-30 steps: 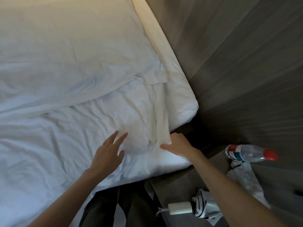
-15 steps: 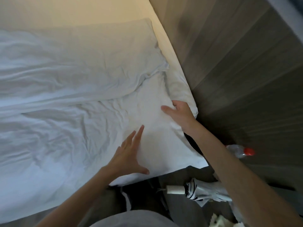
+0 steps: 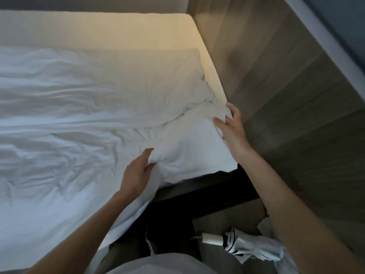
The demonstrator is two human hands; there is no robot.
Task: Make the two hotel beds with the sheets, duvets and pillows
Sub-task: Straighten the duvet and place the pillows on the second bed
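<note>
The rumpled white fabric duvet (image 3: 193, 151), spread over the cream mattress (image 3: 118, 30), is bunched in the curled fingers of the left hand (image 3: 136, 171) and pinched at its corner by the right hand (image 3: 231, 127), so corner-squaring seems in hand, with an outward pull and smoothing judged next.

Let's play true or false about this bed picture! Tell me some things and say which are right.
1. The left grip pinches a bunch of the white pillow. True.
2. The right grip holds the umbrella. False: it holds the pillow's edge beside the wooden wall.
3. The umbrella is open. False: it lies folded, away from both grips.
4. Both grips touch the same pillow. True.
</note>
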